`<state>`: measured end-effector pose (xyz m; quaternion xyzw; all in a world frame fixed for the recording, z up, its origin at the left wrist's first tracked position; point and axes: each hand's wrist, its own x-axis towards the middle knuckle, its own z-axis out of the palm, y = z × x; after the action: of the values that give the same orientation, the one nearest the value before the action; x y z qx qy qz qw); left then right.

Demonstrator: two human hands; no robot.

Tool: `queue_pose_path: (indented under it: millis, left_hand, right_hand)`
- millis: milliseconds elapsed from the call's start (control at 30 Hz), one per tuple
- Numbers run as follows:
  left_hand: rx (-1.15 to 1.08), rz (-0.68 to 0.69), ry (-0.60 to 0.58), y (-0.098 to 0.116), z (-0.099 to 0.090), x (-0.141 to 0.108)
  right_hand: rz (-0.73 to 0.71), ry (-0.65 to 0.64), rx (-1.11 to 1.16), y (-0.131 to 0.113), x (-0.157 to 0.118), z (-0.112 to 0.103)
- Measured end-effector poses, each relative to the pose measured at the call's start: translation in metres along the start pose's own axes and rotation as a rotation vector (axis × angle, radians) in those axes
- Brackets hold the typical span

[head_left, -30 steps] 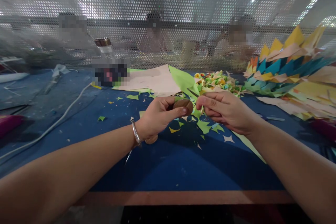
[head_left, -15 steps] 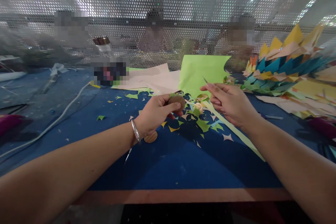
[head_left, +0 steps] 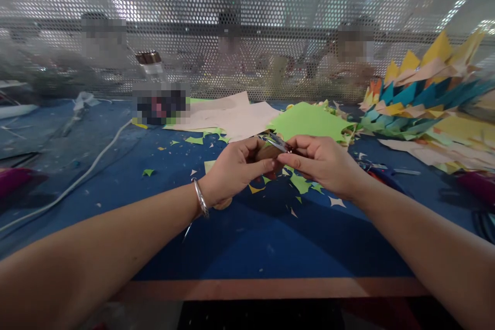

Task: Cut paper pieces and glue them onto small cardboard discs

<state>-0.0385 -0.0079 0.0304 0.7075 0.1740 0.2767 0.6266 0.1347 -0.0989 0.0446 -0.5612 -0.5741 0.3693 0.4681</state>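
My left hand (head_left: pixel 245 165) is closed, with thumb and fingers around a round brown disc (head_left: pixel 266 152). My right hand (head_left: pixel 319 162) pinches a slim silver pointed tool (head_left: pixel 278 142), whose tip lies over the disc's upper edge. The tool could be tweezers or small scissors; I cannot tell. Both hands nearly meet above the table. Under my left wrist, a second round disc (head_left: pixel 223 204) lies partly hidden. Scattered green paper scraps (head_left: pixel 299 183) surround the hands, and behind them rests a bright green paper sheet (head_left: pixel 309 121).
Pale pink sheets (head_left: pixel 232 113) lie at the back. Layered folded-paper work (head_left: pixel 425 93) stands at the right. A bladed tool (head_left: pixel 404 171) lies beside my right forearm. A white cable (head_left: pixel 88 175) crosses the blue table (head_left: pixel 247 247) at left. Perforated metal panel (head_left: pixel 247 5) stands behind.
My right hand has moved left and down, bringing the silver tool to the disc. The green sheet, upright before, now lies lower. A pale green strip is gone from beside my right arm.
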Motion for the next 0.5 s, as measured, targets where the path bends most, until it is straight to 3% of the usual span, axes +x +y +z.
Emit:
queue_pose_path:
  millis: [267,500]
  left_hand:
    - [-0.005,0.015,0.001,0.0049,0.0002,-0.0011]
    - [-0.034,0.06,0.076,-0.0003,-0.0028,0.0025]
  right_hand:
    - [-0.053,0.027,0.076,0.0018,-0.0012,0.0]
    - [-0.087,0.024,-0.02,0.0048,0.0004,-0.0043]
